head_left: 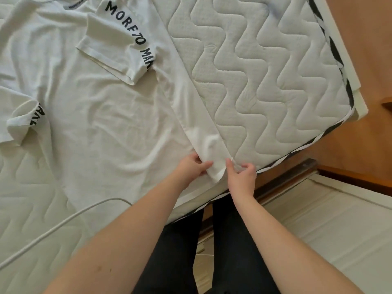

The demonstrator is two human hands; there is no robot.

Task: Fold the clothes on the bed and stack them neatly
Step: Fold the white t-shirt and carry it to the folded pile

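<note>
T-shirt [95, 115] lies on quilted mattress [265, 81] above wooden floor [360, 49]; left hand [192, 166] and right hand [241, 172] pinch its hem.

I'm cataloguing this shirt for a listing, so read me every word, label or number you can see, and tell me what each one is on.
"MORE TO MAK", cut off by a fold: black letters along the folded-in sleeve of the white T-shirt.
"MAK", partly hidden: the other sleeve.
Small black print on the neck label: too blurred to read.
No numbers or other signs.

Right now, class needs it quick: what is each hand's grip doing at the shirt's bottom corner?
Left hand: grip closed, pinching the folded hem corner of the white T-shirt.
Right hand: grip closed, pinching the same corner's outer edge.
</note>
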